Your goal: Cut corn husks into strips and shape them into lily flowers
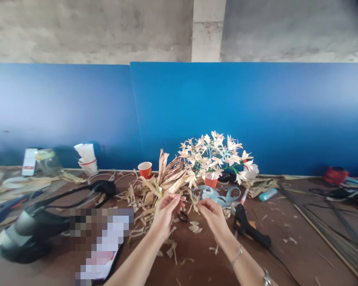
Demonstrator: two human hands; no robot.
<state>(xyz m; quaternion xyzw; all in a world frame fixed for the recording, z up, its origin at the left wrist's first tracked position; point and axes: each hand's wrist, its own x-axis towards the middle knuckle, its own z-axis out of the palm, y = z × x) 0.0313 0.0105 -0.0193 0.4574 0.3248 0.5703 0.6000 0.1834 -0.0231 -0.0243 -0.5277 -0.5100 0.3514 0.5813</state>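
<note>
- Left hand (165,212) and right hand (213,216): bare, slim fingers
- Left forearm (137,266): bare down to the frame's lower edge
- Right forearm (246,266): bare, wearing a silver-toned chain bracelet (236,255)
- Farther along that arm: a metal band (266,277), cut off by the frame, its type too unclear to tell

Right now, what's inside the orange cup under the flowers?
The flowers appear to stand in the orange cup. Their blooms cover its mouth, so the inside, and anything holding the stems, cannot be seen.
</note>
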